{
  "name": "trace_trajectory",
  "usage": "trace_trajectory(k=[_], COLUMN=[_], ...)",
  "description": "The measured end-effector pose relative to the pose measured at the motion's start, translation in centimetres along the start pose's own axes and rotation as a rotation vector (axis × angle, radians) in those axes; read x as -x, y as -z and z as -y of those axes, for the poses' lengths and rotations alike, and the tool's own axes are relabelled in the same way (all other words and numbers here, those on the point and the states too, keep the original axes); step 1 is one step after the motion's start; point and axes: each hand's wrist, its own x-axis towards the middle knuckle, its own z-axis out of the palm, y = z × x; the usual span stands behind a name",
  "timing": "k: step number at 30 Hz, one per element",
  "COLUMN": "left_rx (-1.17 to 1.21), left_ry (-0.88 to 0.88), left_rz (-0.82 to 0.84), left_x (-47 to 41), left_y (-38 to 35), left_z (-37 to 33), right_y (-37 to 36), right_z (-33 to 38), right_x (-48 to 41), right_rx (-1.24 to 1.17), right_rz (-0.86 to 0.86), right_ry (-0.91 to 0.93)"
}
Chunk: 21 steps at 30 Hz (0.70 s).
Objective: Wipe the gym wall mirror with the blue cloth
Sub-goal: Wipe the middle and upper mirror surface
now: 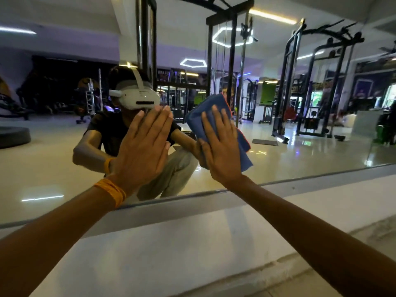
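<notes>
Blue cloth lies flat under our right grip, fingers straight; beside it, our bare left grip, also released, may smear the mirror.

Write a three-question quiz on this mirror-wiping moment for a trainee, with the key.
1. Which hand presses the blue cloth against the mirror? A. left B. right C. both
2. True or false: the left hand grips a spray bottle.
3. Fill in: the orange band sits on the ___ wrist.

Key:
1. B: the right hand lies flat on the cloth with its fingers straight.
2. False: the left hand holds nothing and its fingers are straight.
3. left
</notes>
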Motion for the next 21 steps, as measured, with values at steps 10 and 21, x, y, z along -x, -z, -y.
trace_trajectory(k=[10,21], left_rx=[-0.028,-0.08], left_ry=[0.095,0.078], left_rz=[-0.071,-0.092], left_x=[-11.5,-14.1], left_y=[2.0,1.4], left_z=[2.9,2.7], right_y=[4.5,8.9], right_z=[-4.7,-13.8], right_x=[-11.2,-17.7], right_rx=[-0.082,-0.332], right_rz=[-0.253,-0.442], right_ry=[-0.248,-0.448])
